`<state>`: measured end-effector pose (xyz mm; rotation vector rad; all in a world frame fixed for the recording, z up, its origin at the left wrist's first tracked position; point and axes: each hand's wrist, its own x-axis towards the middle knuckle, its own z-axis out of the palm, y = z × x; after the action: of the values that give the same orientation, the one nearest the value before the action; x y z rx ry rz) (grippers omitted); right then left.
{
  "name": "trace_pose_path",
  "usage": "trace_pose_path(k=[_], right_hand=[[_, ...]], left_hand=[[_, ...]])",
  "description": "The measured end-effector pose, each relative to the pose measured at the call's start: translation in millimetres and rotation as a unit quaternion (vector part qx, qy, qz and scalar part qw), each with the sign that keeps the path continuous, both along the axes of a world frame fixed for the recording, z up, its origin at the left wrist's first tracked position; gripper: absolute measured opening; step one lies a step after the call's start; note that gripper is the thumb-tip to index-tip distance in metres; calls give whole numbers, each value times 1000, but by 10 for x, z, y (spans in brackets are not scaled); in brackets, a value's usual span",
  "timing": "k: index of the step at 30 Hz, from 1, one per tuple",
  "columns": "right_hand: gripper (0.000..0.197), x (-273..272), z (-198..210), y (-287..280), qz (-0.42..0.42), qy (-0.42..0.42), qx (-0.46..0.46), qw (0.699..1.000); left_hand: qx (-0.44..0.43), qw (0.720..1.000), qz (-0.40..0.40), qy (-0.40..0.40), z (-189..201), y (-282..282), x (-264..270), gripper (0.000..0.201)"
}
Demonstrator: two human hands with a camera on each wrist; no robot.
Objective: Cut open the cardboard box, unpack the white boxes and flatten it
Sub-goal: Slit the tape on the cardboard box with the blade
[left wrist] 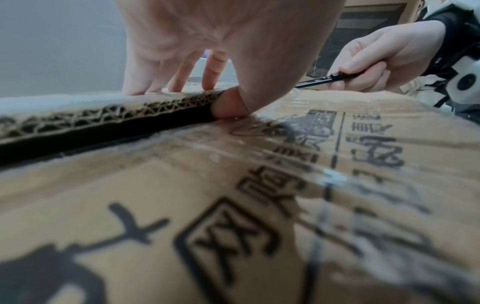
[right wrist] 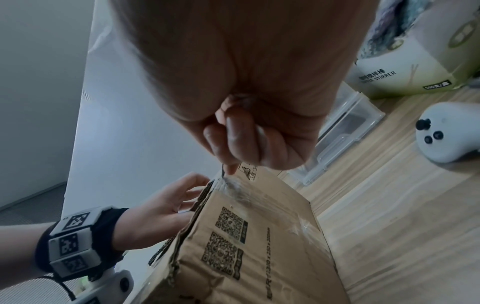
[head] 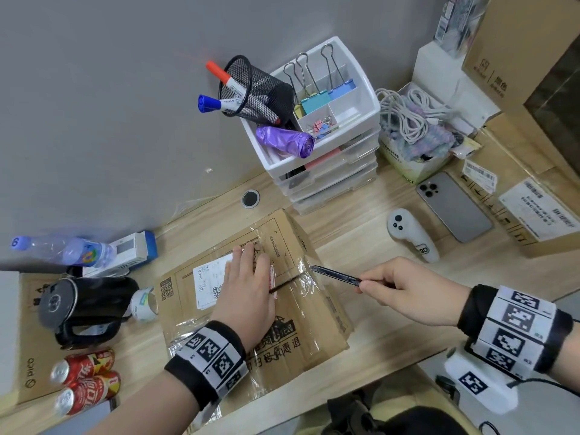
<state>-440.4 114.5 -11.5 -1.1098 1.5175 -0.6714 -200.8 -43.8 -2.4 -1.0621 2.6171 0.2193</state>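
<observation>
A brown cardboard box (head: 282, 350) sealed with clear tape lies on the wooden desk (head: 376, 309). Its top seam shows a dark slit (head: 284, 284), seen close in the left wrist view (left wrist: 103, 133). My left hand (head: 248, 287) lies on the far flap, fingers (left wrist: 179, 80) straight on top and the thumb (left wrist: 228, 105) tucked into the slit under the flap's edge. My right hand (head: 408, 296) grips a black utility knife (head: 339, 275), its tip at the seam's right end on the box's edge. No white boxes are visible.
Behind the box stands a white drawer organiser (head: 329, 164). To the right lie a white controller (head: 411, 233), a phone (head: 455, 205) and more cardboard boxes (head: 539, 215). On the left are a tape roll (head: 142, 304), a black kettle-like object (head: 84, 309), two red cans (head: 84, 381) and a bottle (head: 62, 249).
</observation>
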Motion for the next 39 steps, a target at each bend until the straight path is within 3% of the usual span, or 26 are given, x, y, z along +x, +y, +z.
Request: trace_pose_path(k=[12, 18, 25, 28, 33, 39], right_hand=[[33, 68, 85, 245, 3, -51, 38, 998], [43, 178, 74, 362, 0, -43, 16, 999], [26, 104, 36, 554, -18, -61, 52, 997], [23, 54, -26, 611, -52, -90, 80, 991], [20, 132, -23, 372, -199, -179, 86, 960], [35, 431, 88, -315, -176, -34, 17, 984]], left_hand=[[28, 999, 40, 15, 39, -1, -24, 62], [40, 998, 51, 10, 94, 4, -43, 62], [51, 998, 37, -1, 200, -4, -38, 62], [56, 998, 18, -2, 279, -25, -13, 65], [67, 998, 8, -18, 350, -41, 51, 64], [32, 998, 9, -51, 338, -31, 92, 61]])
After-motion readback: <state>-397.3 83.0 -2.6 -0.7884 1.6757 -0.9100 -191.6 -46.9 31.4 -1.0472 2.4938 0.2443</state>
